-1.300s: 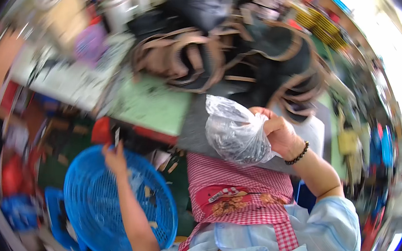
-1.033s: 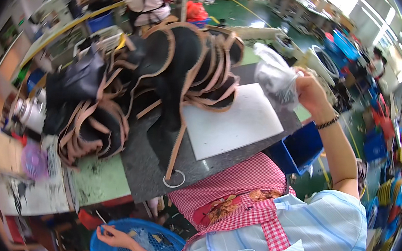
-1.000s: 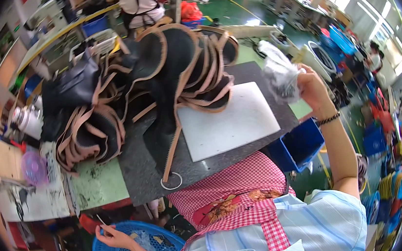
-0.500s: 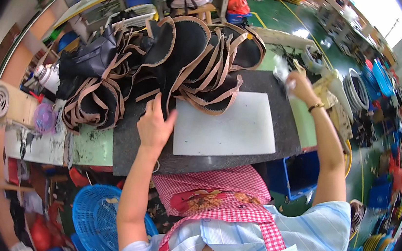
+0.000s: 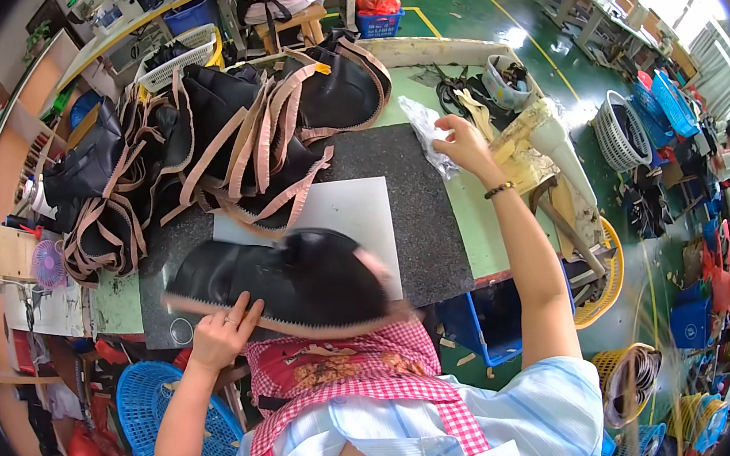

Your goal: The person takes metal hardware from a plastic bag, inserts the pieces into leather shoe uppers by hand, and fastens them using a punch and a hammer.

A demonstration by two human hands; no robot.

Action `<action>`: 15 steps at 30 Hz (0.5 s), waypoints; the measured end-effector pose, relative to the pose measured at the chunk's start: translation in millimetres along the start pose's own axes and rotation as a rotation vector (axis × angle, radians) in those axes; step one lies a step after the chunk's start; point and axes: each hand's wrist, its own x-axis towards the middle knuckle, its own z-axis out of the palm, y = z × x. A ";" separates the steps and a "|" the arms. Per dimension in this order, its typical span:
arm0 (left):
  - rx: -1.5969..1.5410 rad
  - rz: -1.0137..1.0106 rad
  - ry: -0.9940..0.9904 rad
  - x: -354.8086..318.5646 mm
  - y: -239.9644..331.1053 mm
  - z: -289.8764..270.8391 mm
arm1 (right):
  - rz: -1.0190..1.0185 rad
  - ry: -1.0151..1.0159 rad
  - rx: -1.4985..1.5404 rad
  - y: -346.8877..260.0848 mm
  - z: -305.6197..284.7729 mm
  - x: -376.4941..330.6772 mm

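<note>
My left hand (image 5: 225,333) grips the near edge of a black leather boot upper (image 5: 315,281), with fingers lying over its pinkish-brown, zigzag-trimmed border. The upper is tilted and blurred at its right end, above a white cutting board (image 5: 354,209) that it partly covers. At the far right of the worktop, my right hand (image 5: 469,150) has thumb and forefinger apart at the edge of a crumpled clear plastic bag (image 5: 428,135). Nothing shows between those fingertips. A heap of similar black uppers (image 5: 233,125) with the same border fills the left side.
A dark stone slab (image 5: 434,244) lies under the board. Beyond the right hand are a tub of scraps (image 5: 507,83) and a padded frame (image 5: 561,142). A blue bin (image 5: 483,329) sits below the right edge, a blue basket (image 5: 138,400) lower left, a small purple fan (image 5: 48,262) left.
My left hand has drawn one upper off the heap, toward me across the board. My right hand stays by the plastic bag, which now lies on the worktop. The view has shifted right.
</note>
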 end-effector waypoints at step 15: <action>-0.361 -0.324 -0.364 57.6 -8.0 -30.9 | 0.048 -0.191 0.711 -46.7 -11.9 -25.6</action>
